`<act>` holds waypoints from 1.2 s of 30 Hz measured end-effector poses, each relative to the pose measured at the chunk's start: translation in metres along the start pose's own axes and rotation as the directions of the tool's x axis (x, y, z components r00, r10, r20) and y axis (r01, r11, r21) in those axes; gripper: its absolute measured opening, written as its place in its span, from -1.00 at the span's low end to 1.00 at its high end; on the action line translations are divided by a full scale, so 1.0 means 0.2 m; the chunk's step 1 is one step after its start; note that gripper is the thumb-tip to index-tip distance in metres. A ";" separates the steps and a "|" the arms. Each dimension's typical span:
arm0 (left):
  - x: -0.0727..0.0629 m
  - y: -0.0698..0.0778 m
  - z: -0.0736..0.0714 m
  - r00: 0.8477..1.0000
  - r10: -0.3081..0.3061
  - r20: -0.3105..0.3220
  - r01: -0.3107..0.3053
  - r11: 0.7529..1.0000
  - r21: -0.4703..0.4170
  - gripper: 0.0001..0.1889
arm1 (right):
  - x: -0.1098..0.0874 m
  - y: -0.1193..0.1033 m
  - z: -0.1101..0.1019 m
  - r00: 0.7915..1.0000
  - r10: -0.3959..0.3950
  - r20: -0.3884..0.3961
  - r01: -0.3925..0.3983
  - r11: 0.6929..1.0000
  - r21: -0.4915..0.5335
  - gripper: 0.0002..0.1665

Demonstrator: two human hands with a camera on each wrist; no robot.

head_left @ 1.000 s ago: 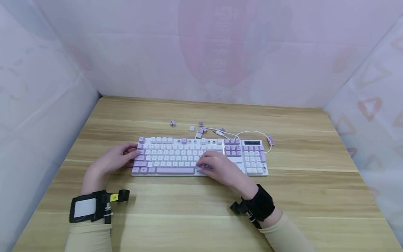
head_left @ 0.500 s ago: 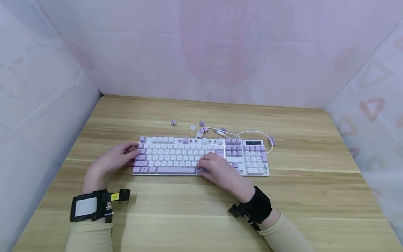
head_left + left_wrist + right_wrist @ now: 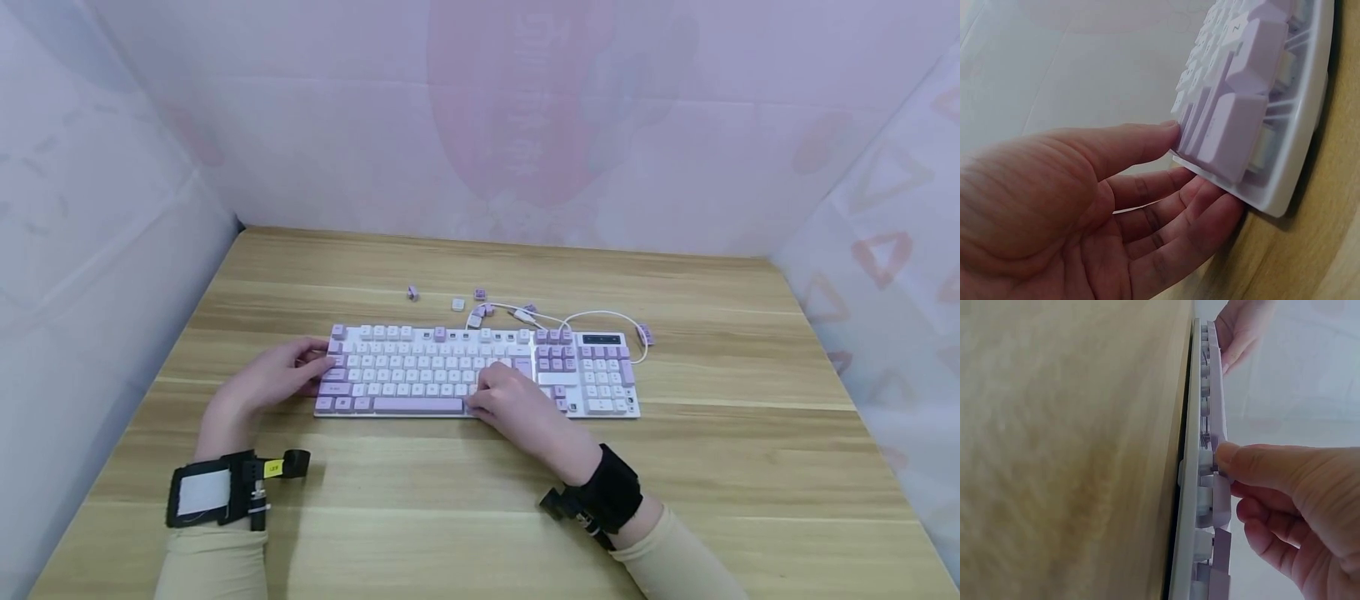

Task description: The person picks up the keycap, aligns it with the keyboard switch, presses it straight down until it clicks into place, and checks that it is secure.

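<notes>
A white and lilac keyboard (image 3: 420, 376) lies on the wooden table. My left hand (image 3: 272, 377) grips its left end; in the left wrist view the thumb (image 3: 1141, 145) lies at the lilac keys and the other fingers are against the keyboard's edge. Just right of the lilac space bar (image 3: 418, 405), my right hand (image 3: 517, 408) pinches a lilac keycap in the front row. Its thumb (image 3: 1260, 464) presses on the cap's front side in the right wrist view. The fingers hide most of that cap.
Behind the keyboard lie loose keycaps: a lilac one (image 3: 412, 293), a white one (image 3: 458, 305) and several others near the white cable (image 3: 607, 312). Bare switch spots show in the top row and at the lower right. Patterned cloth walls (image 3: 337, 150) enclose the table.
The right hand's fingertips have come down with the lilac keycap into the front row beside the space bar, and the wrist has shifted slightly left. The left hand stays in place.
</notes>
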State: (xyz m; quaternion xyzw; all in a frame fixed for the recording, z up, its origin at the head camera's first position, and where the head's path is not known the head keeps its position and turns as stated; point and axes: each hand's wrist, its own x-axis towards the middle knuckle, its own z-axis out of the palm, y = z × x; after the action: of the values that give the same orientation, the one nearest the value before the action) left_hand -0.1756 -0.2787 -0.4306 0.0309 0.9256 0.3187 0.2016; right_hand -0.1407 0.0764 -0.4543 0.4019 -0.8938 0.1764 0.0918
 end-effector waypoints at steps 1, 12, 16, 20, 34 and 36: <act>0.00 0.00 0.00 1.000 0.001 0.001 -0.001 1.000 -0.001 -0.37 | 0.00 0.00 0.00 1.000 -0.006 -0.005 0.006 1.000 -0.013 -0.92; 0.01 0.00 0.00 1.000 -0.001 -0.005 0.001 1.000 0.002 -0.36 | 0.01 -0.02 0.03 0.996 -0.053 -0.071 0.044 0.992 -0.115 -0.75; 0.01 0.01 0.00 1.000 0.000 -0.002 0.000 1.000 -0.011 -0.36 | 0.01 -0.03 0.03 0.998 -0.035 -0.057 0.027 0.991 -0.132 -0.73; 0.01 0.01 0.00 1.000 0.007 -0.007 -0.007 1.000 0.007 -0.35 | 0.01 -0.04 0.02 0.999 -0.033 -0.031 0.026 0.981 -0.193 -0.77; 0.02 -0.01 0.00 1.000 0.028 -0.007 -0.028 0.998 0.059 -0.38 | 0.02 -0.07 -0.01 0.997 -0.011 0.082 0.029 0.974 -0.223 -0.88; 0.02 -0.01 0.00 1.000 0.028 -0.010 -0.028 0.998 0.059 -0.39 | 0.03 -0.07 -0.03 0.993 -0.008 0.121 0.035 0.975 -0.221 -0.89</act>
State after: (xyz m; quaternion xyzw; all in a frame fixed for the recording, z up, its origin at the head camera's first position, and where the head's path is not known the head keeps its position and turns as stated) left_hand -0.1781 -0.2786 -0.4332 0.0481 0.9351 0.2943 0.1913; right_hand -0.1338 0.0663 -0.4431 0.4084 -0.9075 0.0497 0.0848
